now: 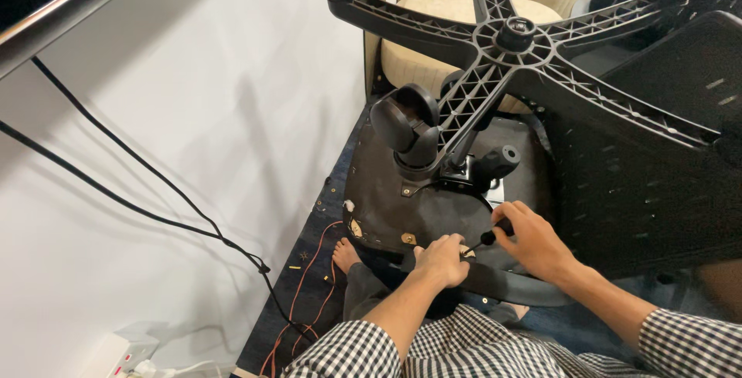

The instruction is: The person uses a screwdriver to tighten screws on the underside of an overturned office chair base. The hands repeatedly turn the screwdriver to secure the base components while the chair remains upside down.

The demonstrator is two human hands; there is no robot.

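A black office chair lies overturned, its five-arm star base (502, 45) with castor wheels (406, 124) pointing up at me. The seat underside (402, 200) faces me. My right hand (533, 240) grips a black-handled screwdriver (488, 237) whose tip points left toward a spot on the seat underside. My left hand (442, 260) rests by that tip, fingers curled and pinching something small there; what it pinches is hidden. A black armrest (502, 281) runs under both hands.
A white wall (193, 138) with two black cables (154, 192) is at left. A white power strip (116, 351) and orange wires (305, 301) lie on the dark floor. A cream sofa (448, 7) stands behind the chair. My bare foot (344, 256) rests by the seat.
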